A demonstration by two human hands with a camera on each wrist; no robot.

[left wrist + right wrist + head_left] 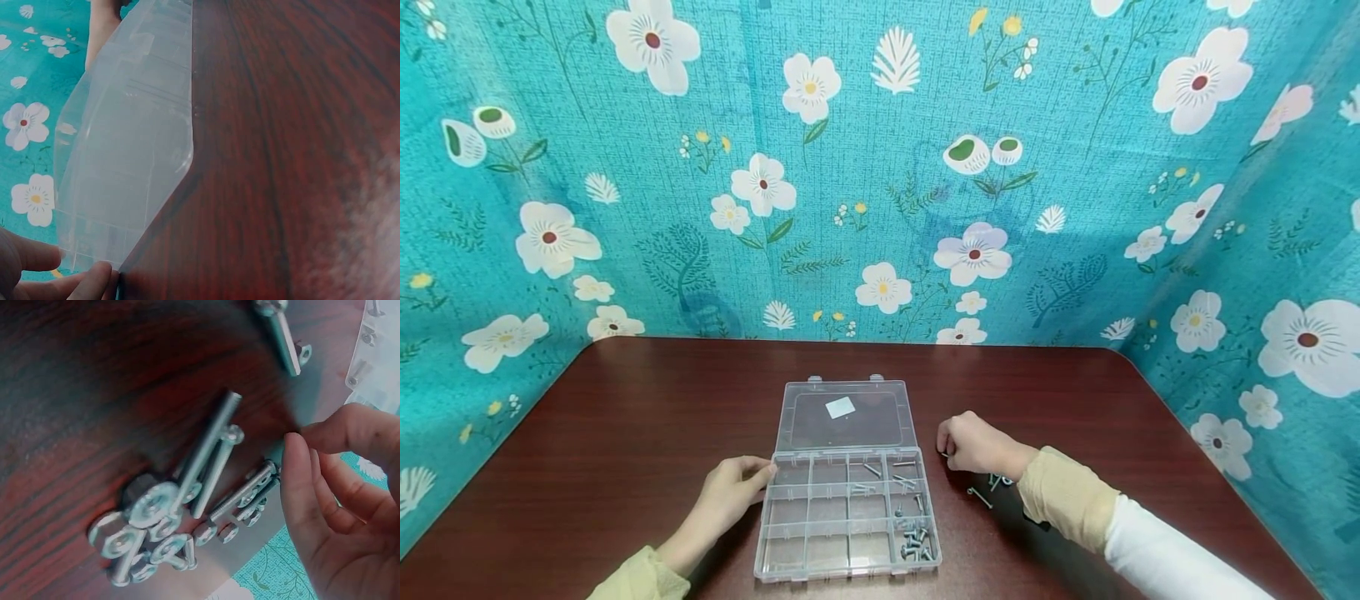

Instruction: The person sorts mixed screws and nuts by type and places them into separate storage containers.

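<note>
A clear plastic compartment box lies with its lid folded back, a white label on it. My left hand grips the box's upper left side, thumb at the rim; in the left wrist view the fingers are at its corner. Screws fill the front right compartment, and more lie in others. To the right of the box, my right hand pinches a small metal piece, mostly hidden by thumb and forefinger. Below that hand lie loose bolts, nuts and washers.
A separate bolt lies apart from the pile, beside a small nut. The dark red wooden table runs back to a teal flowered curtain, which also hangs along both sides.
</note>
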